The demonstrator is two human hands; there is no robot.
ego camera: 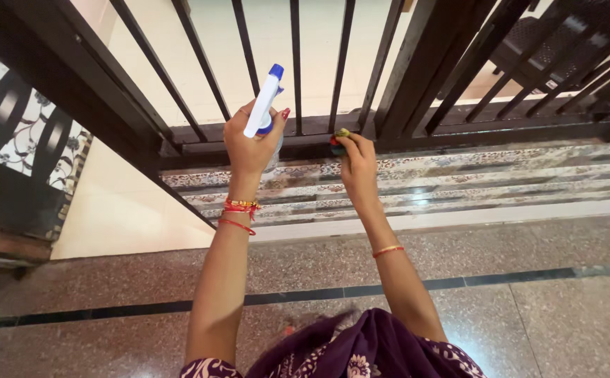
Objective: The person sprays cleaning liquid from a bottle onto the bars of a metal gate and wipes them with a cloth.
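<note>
My left hand (249,143) is wrapped around a spray bottle (264,103) with a white body and a blue nozzle, held upright in front of a black metal gate (296,70). My right hand (356,159) grips a small scrub pad (338,138), yellow, green and red, and presses it against the gate's bottom rail (501,127) just right of the bottle. Red and gold bangles circle both wrists.
Below the gate lies a patterned tile threshold (494,178), then speckled stone floor (543,245) with a dark inlay stripe. An open gate leaf (18,140) stands at the left. A dark plastic chair (564,42) sits beyond the bars at top right. Purple cloth covers my lap.
</note>
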